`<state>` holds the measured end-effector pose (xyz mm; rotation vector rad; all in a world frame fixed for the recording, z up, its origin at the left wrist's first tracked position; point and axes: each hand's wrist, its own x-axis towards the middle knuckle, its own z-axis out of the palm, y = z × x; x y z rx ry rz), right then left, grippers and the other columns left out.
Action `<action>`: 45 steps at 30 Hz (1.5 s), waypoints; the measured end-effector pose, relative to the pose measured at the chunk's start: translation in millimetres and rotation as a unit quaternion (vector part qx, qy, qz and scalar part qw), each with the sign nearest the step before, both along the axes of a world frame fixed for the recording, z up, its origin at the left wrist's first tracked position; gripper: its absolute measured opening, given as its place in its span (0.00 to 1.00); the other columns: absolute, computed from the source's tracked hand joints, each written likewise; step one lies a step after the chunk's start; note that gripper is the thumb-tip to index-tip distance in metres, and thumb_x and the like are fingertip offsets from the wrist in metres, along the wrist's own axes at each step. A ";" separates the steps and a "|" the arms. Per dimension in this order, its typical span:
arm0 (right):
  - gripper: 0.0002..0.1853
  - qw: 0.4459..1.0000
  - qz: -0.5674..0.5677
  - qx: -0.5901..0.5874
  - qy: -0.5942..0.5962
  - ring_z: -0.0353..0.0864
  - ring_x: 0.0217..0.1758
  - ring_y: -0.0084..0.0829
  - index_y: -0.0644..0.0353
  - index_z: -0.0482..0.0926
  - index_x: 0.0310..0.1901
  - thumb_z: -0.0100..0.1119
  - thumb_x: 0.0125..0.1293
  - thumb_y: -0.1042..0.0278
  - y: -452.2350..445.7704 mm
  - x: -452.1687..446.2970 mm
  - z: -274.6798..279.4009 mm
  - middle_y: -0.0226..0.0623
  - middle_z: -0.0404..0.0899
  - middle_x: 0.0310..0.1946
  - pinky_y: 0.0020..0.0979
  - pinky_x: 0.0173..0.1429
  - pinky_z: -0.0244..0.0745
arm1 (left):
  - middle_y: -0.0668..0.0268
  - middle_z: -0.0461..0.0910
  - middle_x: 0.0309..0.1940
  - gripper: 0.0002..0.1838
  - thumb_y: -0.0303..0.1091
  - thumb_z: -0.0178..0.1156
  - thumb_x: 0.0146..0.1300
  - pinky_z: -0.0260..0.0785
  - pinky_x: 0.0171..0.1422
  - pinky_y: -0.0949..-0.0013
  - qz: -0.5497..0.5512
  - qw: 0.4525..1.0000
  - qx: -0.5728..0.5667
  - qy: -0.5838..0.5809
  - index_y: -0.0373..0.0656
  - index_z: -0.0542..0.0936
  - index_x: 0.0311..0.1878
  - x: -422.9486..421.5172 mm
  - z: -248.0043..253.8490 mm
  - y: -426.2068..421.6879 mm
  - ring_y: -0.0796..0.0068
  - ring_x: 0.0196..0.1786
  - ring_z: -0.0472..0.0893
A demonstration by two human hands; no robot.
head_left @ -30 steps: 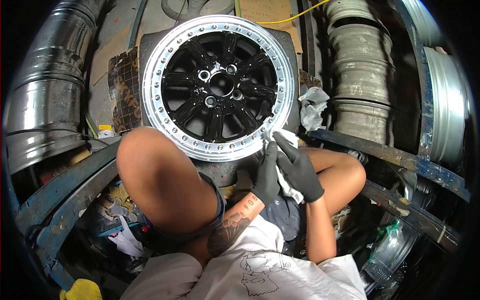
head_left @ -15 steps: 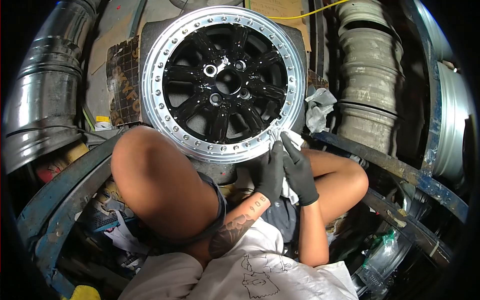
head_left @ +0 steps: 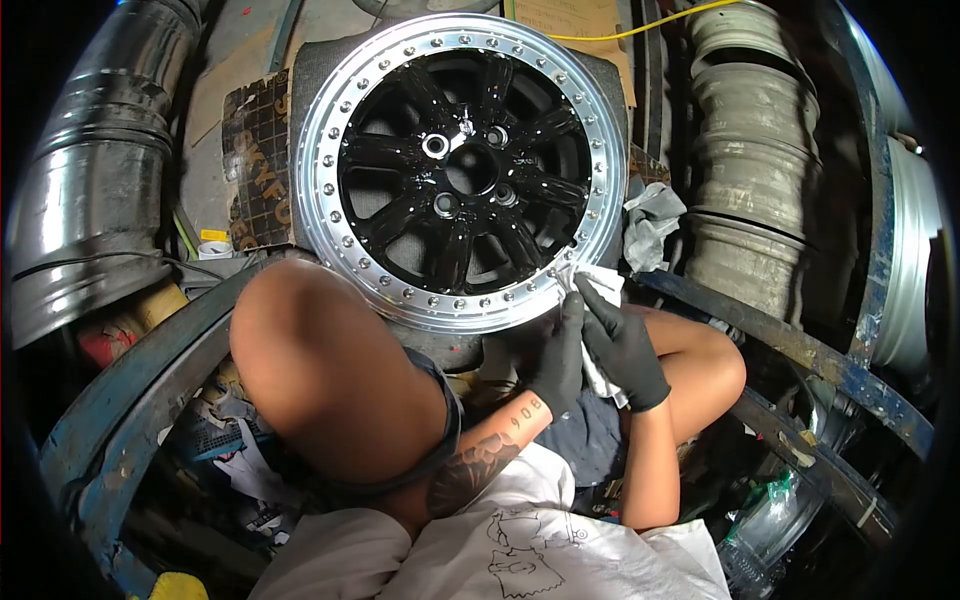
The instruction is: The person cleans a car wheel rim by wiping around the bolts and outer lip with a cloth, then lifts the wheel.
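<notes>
A car wheel rim [head_left: 318, 165] lies face up in front of me, with glossy black spokes and a polished silver lip ringed by bolts. At its lower right edge both gloved hands come together around a white cloth [head_left: 602, 284]. My right hand [head_left: 622, 345], in a dark glove, is closed on the cloth and presses it near the lip. My left hand [head_left: 562, 352], gloved alike, is closed against the cloth's left side, its fingertips at the bolts. The glove and folds hide part of the cloth.
A crumpled grey cloth [head_left: 653, 226] rests right of the rim. Stacked bare rims [head_left: 750, 160] stand on the right, shiny metal barrels [head_left: 100, 190] on the left. Blue metal frame bars [head_left: 800, 350] run along both sides. A yellow cable [head_left: 650, 25] crosses the top.
The whole view has shifted slightly, so the rim and hands appear a little further right. Both hands stay at the lower right of the lip with the cloth.
</notes>
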<state>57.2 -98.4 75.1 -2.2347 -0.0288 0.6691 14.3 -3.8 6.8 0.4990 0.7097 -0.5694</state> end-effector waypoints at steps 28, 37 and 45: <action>0.29 0.989 -0.093 -0.090 -0.066 0.87 0.49 0.61 0.53 0.72 0.76 0.58 0.74 0.69 22.3 -4.5 0.2 0.65 0.83 0.49 0.46 0.52 0.82 | 0.59 0.72 0.73 0.35 0.54 0.45 0.85 0.64 0.77 0.67 -0.003 1.000 -0.011 -0.026 0.34 0.64 0.80 23.3 21.8 9.9 0.71 0.72 0.73; 0.27 0.997 -0.045 -0.061 -0.005 0.90 0.50 0.55 0.51 0.76 0.74 0.60 0.73 0.68 10.0 17.0 13.0 0.64 0.83 0.48 0.43 0.53 0.82 | 0.63 0.75 0.68 0.30 0.54 0.42 0.85 0.69 0.74 0.66 0.064 0.987 -0.147 -0.018 0.42 0.68 0.77 20.1 9.9 -1.6 0.71 0.69 0.76; 0.26 0.993 -0.084 -0.055 -0.057 0.92 0.46 0.45 0.57 0.77 0.72 0.61 0.73 0.71 15.6 -1.6 -2.3 0.65 0.84 0.46 0.38 0.53 0.82 | 0.62 0.77 0.66 0.30 0.53 0.42 0.85 0.70 0.73 0.66 0.064 0.988 -0.137 0.033 0.40 0.69 0.76 16.1 11.8 -3.0 0.69 0.67 0.78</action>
